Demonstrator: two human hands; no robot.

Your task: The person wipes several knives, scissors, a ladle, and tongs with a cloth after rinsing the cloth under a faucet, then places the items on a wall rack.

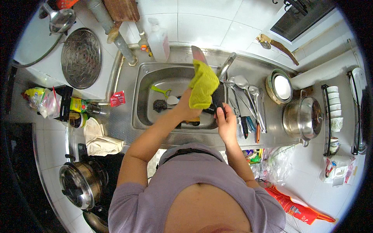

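My left hand (189,102) grips a yellow-green cloth (204,84) above the stainless steel sink (141,87). My right hand (226,123) holds a black handle (220,110), probably of a utensil that runs up behind the cloth. Past the cloth's far end a flat, blade-like metal piece (199,54) sticks out; whether it belongs to that handle is hidden. In the basin lie a green peeler (159,89), a dark scouring pad (160,105) and a white rounded object (172,100). A yellow and black item (192,121) is partly covered by my left arm.
Right of the sink lie several metal ladles and turners (247,93) and a black-handled utensil (244,128). The faucet (228,65) rises behind. Farther right stand stacked bowls (280,86) and a lidded pot (301,118). A red packet (117,99) and beige cloth (100,138) lie left.
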